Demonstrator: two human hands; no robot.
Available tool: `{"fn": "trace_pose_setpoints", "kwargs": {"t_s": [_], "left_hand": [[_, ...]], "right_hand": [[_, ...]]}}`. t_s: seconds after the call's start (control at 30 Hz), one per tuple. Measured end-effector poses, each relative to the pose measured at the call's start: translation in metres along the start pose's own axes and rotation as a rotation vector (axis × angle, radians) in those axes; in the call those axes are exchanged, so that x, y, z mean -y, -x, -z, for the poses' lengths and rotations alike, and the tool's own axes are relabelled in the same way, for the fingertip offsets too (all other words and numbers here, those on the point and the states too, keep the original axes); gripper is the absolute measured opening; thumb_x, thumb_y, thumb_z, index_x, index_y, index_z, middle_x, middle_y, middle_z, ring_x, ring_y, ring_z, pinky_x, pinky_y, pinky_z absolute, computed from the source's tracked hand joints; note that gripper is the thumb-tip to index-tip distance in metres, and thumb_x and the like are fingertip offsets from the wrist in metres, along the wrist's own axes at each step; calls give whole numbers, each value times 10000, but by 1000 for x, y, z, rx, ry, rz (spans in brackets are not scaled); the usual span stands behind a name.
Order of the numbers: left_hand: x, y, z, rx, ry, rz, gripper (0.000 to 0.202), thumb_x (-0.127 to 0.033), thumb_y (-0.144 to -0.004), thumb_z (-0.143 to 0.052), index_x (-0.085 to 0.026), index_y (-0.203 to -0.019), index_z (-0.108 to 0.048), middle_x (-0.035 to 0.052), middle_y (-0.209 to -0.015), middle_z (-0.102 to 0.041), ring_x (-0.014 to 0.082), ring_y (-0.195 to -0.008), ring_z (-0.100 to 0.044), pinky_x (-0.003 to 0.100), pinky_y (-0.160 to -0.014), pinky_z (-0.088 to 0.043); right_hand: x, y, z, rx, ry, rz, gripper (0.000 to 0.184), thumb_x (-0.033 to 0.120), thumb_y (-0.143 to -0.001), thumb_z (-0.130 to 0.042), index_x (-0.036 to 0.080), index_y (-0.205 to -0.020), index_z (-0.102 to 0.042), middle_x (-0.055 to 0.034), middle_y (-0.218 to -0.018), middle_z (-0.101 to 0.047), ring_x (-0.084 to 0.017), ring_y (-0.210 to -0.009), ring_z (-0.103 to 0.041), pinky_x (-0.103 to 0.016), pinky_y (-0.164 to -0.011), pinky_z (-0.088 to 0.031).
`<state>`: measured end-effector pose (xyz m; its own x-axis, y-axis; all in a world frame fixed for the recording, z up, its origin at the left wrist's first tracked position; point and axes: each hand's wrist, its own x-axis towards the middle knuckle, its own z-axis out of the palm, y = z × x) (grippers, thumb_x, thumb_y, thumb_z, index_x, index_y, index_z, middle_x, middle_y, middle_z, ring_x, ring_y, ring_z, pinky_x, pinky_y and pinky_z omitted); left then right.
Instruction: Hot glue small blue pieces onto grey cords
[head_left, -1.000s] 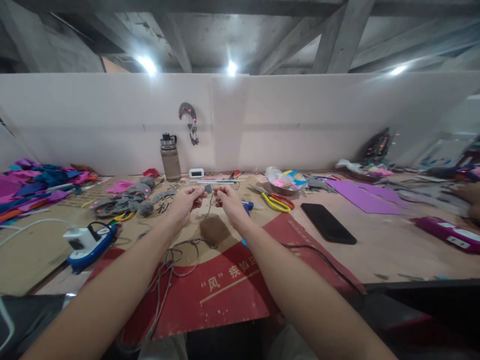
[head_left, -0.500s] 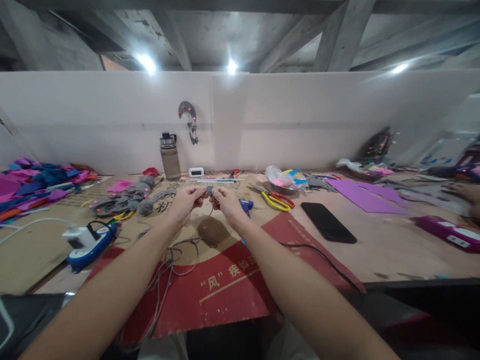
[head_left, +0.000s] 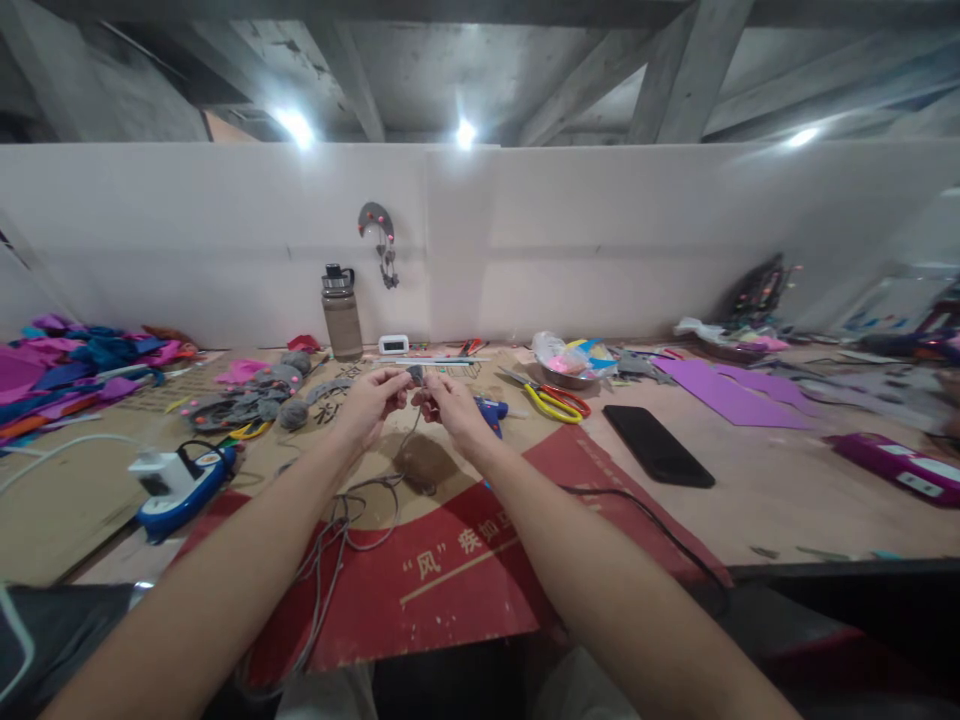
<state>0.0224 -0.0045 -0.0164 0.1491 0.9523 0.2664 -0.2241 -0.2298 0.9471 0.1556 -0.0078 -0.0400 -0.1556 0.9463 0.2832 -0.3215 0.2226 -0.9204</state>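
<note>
Currently, both hands work together above the middle of the table (head_left: 765, 500). The left hand (head_left: 377, 402) and the right hand (head_left: 448, 408) are closed to fingertip pinches, gripping a small dark-grey soft-looking piece (head_left: 415, 374) between them. A thin grey cord (head_left: 410, 436) rises to the fingers of the right hand; whether it is joined to the piece cannot be told. Its loose loops lie nearer and to the left, on a red-and-tan printed sheet (head_left: 450, 620). A blue glue gun (head_left: 492, 414) lies just right of the right hand; yellow-handled scissors (head_left: 553, 405) lie farther right. The step in hand appears to be fine positioning or shaping of the piece. The next move would call for a steady pinch on both sides, with the cord slack and clear of snags.
</note>
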Motion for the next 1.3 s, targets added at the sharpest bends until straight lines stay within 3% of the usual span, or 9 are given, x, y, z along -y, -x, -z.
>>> {"fn": "trace_pose_setpoints", "kwargs": {"t_s": [0.17,0.33,0.6,0.73,0.9,1.13,1.3], "left_hand": [[-3,2,-1,15,-1,37,184,-279,-640,-721,-125,-704,-643,3,-624,-565,56,-512,-459,194,-501,-370],[-7,2,0,1,-49,62,216,-319,-643,-706,-127,-726,-653,23,-689,-598,68,-534,-483,208,-502,-376],[-8,1,1,-49,-156,21,225,-304,-586,-733,-127,-682,-633,2,-610,-575,60,-485,-444,210,-483,-356],[-4,-3,6,-133,-229,-47,215,-307,-600,-711,-138,-696,-617,-7,-600,-567,71,-492,-463,213,-484,-362],[-1,-8,15,-210,-436,-173,194,-324,-655,-646,-150,-735,-612,-2,-595,-575,101,-511,-502,229,-492,-375],[-17,-1,17,-318,-949,-527,133,-247,-701,-572,-153,-764,-643,24,-706,-624,122,-599,-521,250,-594,-398],[-15,-1,16,-322,-888,-445,137,-271,-711,-573,-164,-746,-651,13,-648,-617,130,-580,-513,248,-573,-379]], "right_hand": [[-1,-2,1,-58,71,19,189,350,-691,-576,179,-737,-509,58,-564,-536,-38,-421,-390,-190,-435,-289],[-2,-4,3,-88,134,21,159,332,-703,-543,183,-693,-489,63,-529,-507,-43,-405,-376,-190,-418,-272],[-3,-5,6,-122,378,107,163,343,-755,-504,187,-711,-504,47,-553,-524,-78,-474,-434,-210,-487,-340],[-7,-6,8,-122,496,142,181,355,-777,-488,189,-711,-517,36,-567,-540,-90,-504,-456,-215,-513,-355],[-9,-3,5,20,557,194,182,343,-797,-477,193,-755,-572,33,-606,-573,-88,-523,-461,-213,-535,-363],[1,-1,9,25,644,189,167,248,-801,-459,188,-809,-614,31,-629,-596,-91,-564,-493,-216,-581,-379],[5,3,8,1,645,204,167,260,-810,-458,183,-787,-604,25,-639,-598,-94,-585,-501,-218,-596,-385]]}}
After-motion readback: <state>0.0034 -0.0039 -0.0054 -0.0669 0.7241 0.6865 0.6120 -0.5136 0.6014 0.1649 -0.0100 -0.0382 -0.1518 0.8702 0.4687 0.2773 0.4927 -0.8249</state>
